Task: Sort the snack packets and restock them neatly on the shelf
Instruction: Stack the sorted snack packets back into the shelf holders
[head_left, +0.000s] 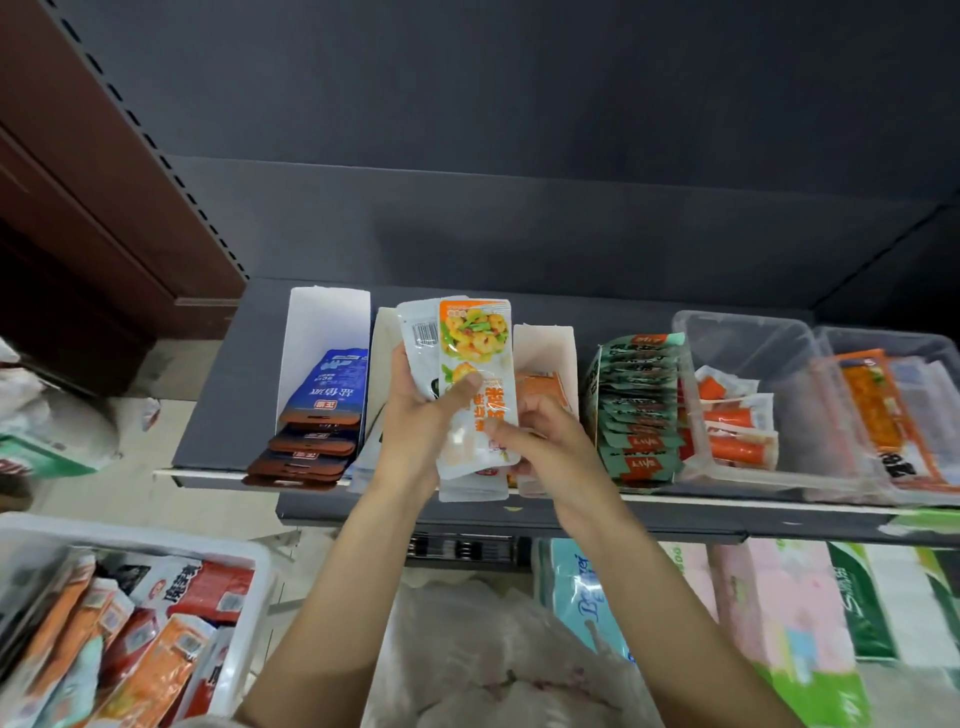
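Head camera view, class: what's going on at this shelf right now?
A person is restocking snacks. Both hands, left hand and right hand, hold a small stack of white packets over the dark shelf, above white cardboard trays. Blue packets and green packets already sit in rows alongside.

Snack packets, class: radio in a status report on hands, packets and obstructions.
Left hand and right hand both gripping white packet stack. Stack held above the shelf, not yet boxed. Nothing blocking.

Bare shelf left of white box
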